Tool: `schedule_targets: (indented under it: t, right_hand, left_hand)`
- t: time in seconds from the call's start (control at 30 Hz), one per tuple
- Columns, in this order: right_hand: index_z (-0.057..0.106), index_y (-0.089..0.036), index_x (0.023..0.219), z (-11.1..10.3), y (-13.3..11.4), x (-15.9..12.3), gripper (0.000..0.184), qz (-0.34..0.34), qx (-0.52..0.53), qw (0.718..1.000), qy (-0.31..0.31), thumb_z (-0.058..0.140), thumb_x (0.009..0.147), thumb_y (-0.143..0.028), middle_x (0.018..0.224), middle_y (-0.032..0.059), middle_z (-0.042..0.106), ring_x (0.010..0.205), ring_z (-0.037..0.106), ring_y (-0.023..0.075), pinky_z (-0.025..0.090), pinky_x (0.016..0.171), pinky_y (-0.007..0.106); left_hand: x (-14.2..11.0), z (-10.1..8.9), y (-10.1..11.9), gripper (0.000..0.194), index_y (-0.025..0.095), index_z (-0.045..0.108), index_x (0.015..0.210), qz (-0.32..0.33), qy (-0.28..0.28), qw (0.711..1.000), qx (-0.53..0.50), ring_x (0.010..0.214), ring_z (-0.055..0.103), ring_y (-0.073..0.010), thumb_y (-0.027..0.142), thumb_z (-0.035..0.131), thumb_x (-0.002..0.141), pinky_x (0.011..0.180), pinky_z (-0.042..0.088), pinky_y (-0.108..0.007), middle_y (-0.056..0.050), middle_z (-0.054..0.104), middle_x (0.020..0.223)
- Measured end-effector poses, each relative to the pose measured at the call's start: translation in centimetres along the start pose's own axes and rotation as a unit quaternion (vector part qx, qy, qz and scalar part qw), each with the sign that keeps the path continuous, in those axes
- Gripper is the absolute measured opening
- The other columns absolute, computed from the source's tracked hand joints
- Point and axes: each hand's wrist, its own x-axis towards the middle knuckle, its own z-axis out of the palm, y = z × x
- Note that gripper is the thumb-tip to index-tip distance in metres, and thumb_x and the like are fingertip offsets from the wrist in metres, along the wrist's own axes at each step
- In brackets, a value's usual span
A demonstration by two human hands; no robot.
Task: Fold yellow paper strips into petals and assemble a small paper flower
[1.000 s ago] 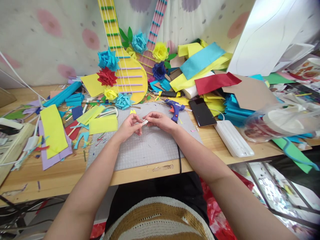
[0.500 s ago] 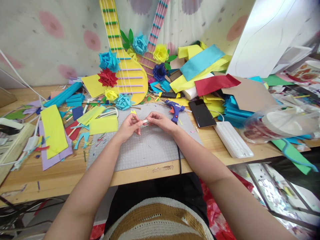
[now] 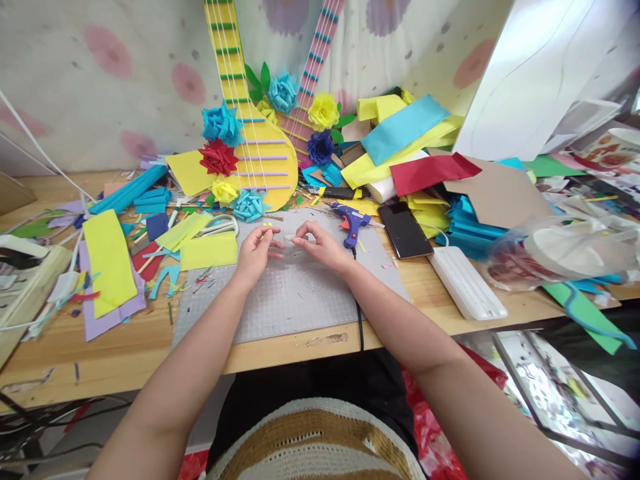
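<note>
Over the grey cutting mat [image 3: 300,300], my right hand [image 3: 320,247] pinches a small whitish piece [image 3: 289,238], too small to identify further. My left hand [image 3: 255,255] is just left of it, its fingers partly spread and apart from that piece. A bit of yellow [image 3: 267,225] shows by the left fingertips; whether it is touched is unclear. Beyond my right hand, a blue glue gun [image 3: 353,223] lies on the mat. Scissors [image 3: 220,227] and yellow paper strips [image 3: 209,251] are to the left.
Two paper guitars, one yellow [image 3: 273,157] and one pink [image 3: 317,53], lean at the back with paper flowers. A phone [image 3: 405,230], a white power strip [image 3: 467,283] and piled coloured paper [image 3: 405,130] are on the right. Paper scraps [image 3: 110,263] cover the left side.
My hands have moved apart slightly. The left fingers have come off the whitish piece, which stays in my right fingers. The view has shifted a little.
</note>
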Motion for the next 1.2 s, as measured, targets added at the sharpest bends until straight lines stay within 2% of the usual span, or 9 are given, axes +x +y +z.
schedule_targets:
  t: [0.1,0.2,0.37,0.47,0.8,1.03,1.2]
  right_hand:
    - [0.049,-0.021,0.073,0.1,0.1,-0.1,0.026,-0.031,-0.044,0.999,0.012,0.053,0.082,-0.045,0.082,0.0031,0.056,0.089,0.047,0.0177,0.037,0.083,0.033]
    - [0.049,-0.021,0.073,0.1,-0.1,-0.2,0.025,-0.073,-0.103,0.992,0.006,0.051,0.084,-0.043,0.083,0.0047,0.056,0.09,0.046,0.0189,0.036,0.084,0.035]
    - [0.049,-0.02,0.073,0.2,-0.5,-0.1,0.027,-0.107,-0.179,0.978,-0.013,0.047,0.086,-0.044,0.085,0.0073,0.057,0.089,0.045,0.0205,0.035,0.082,0.036]
    - [0.049,-0.02,0.073,0.4,-0.4,-0.1,0.028,-0.12,-0.207,0.971,-0.016,0.046,0.086,-0.044,0.084,0.007,0.057,0.085,0.047,0.0198,0.035,0.082,0.035]
    - [0.048,-0.02,0.073,0.4,-0.4,0.0,0.028,-0.119,-0.218,0.968,-0.038,0.044,0.087,-0.044,0.085,0.0067,0.057,0.084,0.05,0.0188,0.033,0.089,0.037]
    - [0.046,-0.02,0.074,0.4,-0.5,-0.3,0.024,-0.118,-0.161,0.979,-0.05,0.047,0.086,-0.04,0.085,0.0061,0.056,0.085,0.05,0.0183,0.038,0.082,0.034]
    - [0.047,-0.021,0.074,0.4,-0.7,-0.3,0.021,-0.107,-0.147,0.982,-0.058,0.049,0.085,-0.038,0.086,0.0058,0.055,0.085,0.05,0.0182,0.039,0.081,0.034]
  left_hand:
    - [-0.1,-0.1,-0.3,0.03,0.014,0.062,0.09,0.001,0.01,0.998,0.063,0.066,0.063,-0.0116,0.04,0.057,0.076,0.052,0.055,-0.022,-0.007,0.065,0.097]
    - [-0.6,0.4,-0.4,0.027,0.014,0.065,0.095,-0.017,-0.006,0.996,0.091,0.069,0.065,-0.015,0.032,0.059,0.075,0.054,0.055,-0.025,-0.007,0.068,0.09]
    - [-0.9,1.1,-0.1,0.029,0.011,0.065,0.099,-0.103,0.001,0.994,0.036,0.07,0.067,-0.018,0.021,0.061,0.072,0.055,0.057,-0.029,-0.005,0.069,0.074]
    - [-0.9,1.1,0.0,0.026,0.01,0.066,0.096,-0.121,0.01,0.993,0.012,0.069,0.067,-0.0173,0.019,0.062,0.071,0.057,0.058,-0.03,-0.005,0.07,0.073]
    - [-0.9,1.1,-0.1,0.021,0.01,0.066,0.083,-0.113,0.023,0.992,0.048,0.059,0.066,-0.0149,0.025,0.065,0.069,0.049,0.055,-0.025,-0.005,0.068,0.071]
    - [-0.6,0.4,-1.0,0.02,0.013,0.066,0.078,-0.072,0.014,0.993,0.097,0.057,0.065,-0.0158,0.029,0.067,0.066,0.051,0.054,-0.026,-0.004,0.067,0.065]
    - [-0.8,0.3,-0.8,0.026,0.015,0.068,0.089,-0.063,0.011,0.985,0.157,0.049,0.062,-0.0152,0.028,0.066,0.066,0.045,0.05,-0.025,-0.003,0.067,0.061]
